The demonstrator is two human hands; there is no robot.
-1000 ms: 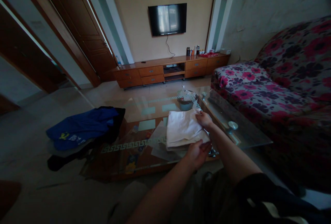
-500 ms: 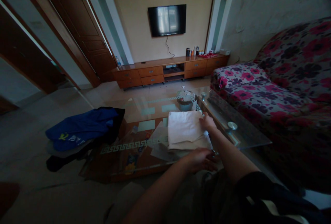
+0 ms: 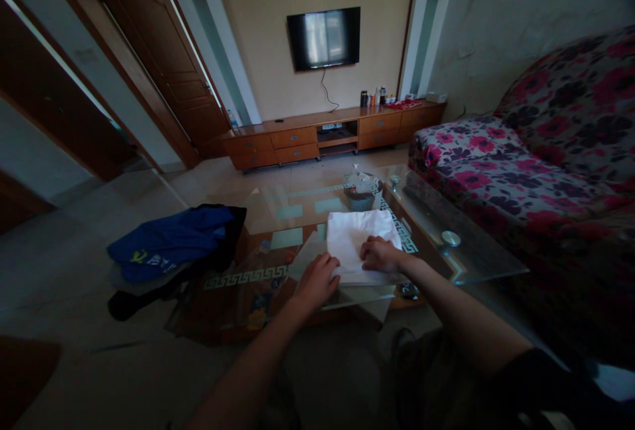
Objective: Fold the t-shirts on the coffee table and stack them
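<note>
A folded white cloth (image 3: pixel 347 228) lies flat on the glass table (image 3: pixel 476 264). My left hand (image 3: pixel 320 278) is at the cloth's near left corner, its fingers bent over the edge; whether they pinch the fabric is too dark to tell. On top of the cloth, right of its middle, rests my right hand (image 3: pixel 381 255), fingers curled down and slightly apart against the fabric. Left of them, a pile of clothes with a blue garment (image 3: pixel 173 238) on top lies at the table's left end.
A basket (image 3: pixel 361 200) with white tissue or plastic stands behind the cloth. On the right is a flowered sofa (image 3: pixel 476 145). A wooden cabinet (image 3: pixel 297 139) with several bottles runs along the far wall beneath a television (image 3: pixel 325 38).
My left hand has moved left to the cloth's near left corner. My right hand has left the right edge and come onto the cloth. The cloth's near part now lies neater.
</note>
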